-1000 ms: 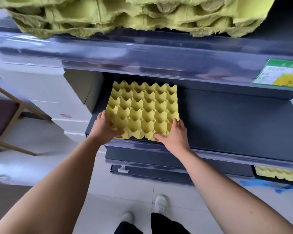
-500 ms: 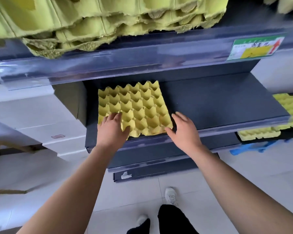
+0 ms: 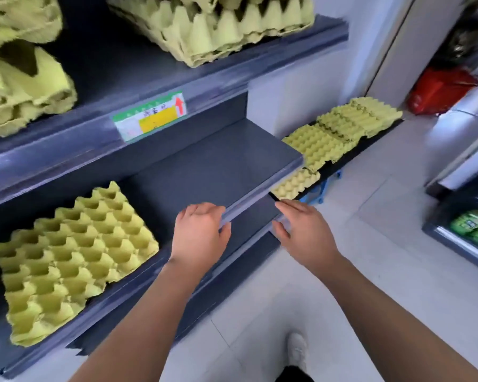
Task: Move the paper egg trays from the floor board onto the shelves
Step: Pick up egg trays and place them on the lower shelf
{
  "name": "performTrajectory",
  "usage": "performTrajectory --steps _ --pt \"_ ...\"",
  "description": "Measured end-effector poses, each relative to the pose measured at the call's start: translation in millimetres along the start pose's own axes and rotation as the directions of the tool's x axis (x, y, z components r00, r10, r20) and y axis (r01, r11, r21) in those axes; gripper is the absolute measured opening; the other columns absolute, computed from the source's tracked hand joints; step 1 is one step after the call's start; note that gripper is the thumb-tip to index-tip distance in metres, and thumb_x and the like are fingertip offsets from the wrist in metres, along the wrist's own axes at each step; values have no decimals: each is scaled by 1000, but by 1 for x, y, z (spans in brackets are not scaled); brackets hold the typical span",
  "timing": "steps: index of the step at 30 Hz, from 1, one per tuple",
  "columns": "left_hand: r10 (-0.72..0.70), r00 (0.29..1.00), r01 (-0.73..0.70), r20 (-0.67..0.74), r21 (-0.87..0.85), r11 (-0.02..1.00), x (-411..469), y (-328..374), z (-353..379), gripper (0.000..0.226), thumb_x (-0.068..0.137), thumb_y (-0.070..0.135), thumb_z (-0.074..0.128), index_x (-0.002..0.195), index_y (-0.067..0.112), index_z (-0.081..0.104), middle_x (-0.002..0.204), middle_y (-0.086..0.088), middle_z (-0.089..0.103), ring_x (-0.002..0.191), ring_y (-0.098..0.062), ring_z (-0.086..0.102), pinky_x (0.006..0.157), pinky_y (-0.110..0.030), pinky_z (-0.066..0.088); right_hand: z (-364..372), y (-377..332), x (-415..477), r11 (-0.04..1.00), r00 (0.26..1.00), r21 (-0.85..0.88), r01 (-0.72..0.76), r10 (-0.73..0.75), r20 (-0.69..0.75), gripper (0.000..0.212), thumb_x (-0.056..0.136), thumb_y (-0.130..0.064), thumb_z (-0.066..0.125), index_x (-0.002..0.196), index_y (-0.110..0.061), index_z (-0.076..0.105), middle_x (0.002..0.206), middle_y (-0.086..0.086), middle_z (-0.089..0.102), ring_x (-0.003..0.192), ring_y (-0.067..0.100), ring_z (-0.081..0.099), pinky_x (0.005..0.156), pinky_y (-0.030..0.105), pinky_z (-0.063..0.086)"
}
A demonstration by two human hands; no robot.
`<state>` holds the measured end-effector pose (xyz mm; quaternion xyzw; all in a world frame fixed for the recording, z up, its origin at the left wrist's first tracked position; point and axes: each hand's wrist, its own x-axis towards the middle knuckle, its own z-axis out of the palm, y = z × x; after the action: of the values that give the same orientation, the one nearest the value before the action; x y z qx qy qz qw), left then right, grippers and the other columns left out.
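One yellow-green paper egg tray (image 3: 72,260) lies flat on the left part of the lower dark shelf (image 3: 218,166), with neither hand touching it. My left hand (image 3: 200,235) hovers over that shelf's front edge, empty, fingers loosely curled. Just right of it my right hand (image 3: 301,232) is empty too, fingers spread. More egg trays (image 3: 340,133) lie in a row on the dark floor board (image 3: 351,155) beyond the shelf's right end. Stacks of trays (image 3: 218,28) fill the upper shelf.
A price label (image 3: 151,117) is clipped to the upper shelf's front rail. A red bag (image 3: 439,89) sits on the floor at the far right, and a low display with green packets (image 3: 472,224) stands at the right edge. My shoe (image 3: 297,351) is on the pale tiled floor.
Both hands have let go of the tray and drawn away to the right. The view has swung right, so the floor board with its trays has come into sight.
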<state>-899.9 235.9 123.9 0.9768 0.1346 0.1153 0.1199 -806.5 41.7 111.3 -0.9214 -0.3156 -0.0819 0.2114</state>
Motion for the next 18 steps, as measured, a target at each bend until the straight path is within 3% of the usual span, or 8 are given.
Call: performTrajectory --steps 3,6,9,13,18 --pt "88 996 -87 23 -49 995 33 56 22 23 86 28 62 99 10 68 96 -2 66 96 -31 57 85 -38 40 -25 58 -2 994 995 -31 -103 103 -17 39 82 -25 56 112 -3 66 109 11 68 99 31 63 89 37 50" --pt "155 988 -152 22 -89 984 70 113 47 25 84 28 66 100 9 69 98 -3 68 101 -32 59 89 -38 41 -50 120 -1 981 982 -57 -183 180 -59 35 84 -23 61 115 -6 65 114 9 67 104 30 62 93 36 47" --pt "210 978 -208 6 -118 971 109 171 73 19 77 24 72 89 9 71 90 -4 69 88 -32 63 80 -39 47 -77 184 5 965 965 -72 -250 243 -93 34 84 -21 65 117 -9 64 117 7 66 108 29 60 96 34 43" --pt "245 969 -239 37 -135 962 158 247 107 28 74 32 60 86 9 71 87 -5 70 81 -32 64 72 -40 50 -110 264 18 952 953 -88 -293 284 -104 36 84 -20 66 118 -7 64 116 9 66 108 29 61 97 34 42" --pt "244 969 -234 48 -160 959 216 318 146 28 83 28 67 106 12 70 103 -7 68 95 -33 60 84 -40 46 -134 349 45 936 940 -100 -338 332 -73 37 87 -21 62 122 -9 62 123 8 63 115 28 57 101 34 39"
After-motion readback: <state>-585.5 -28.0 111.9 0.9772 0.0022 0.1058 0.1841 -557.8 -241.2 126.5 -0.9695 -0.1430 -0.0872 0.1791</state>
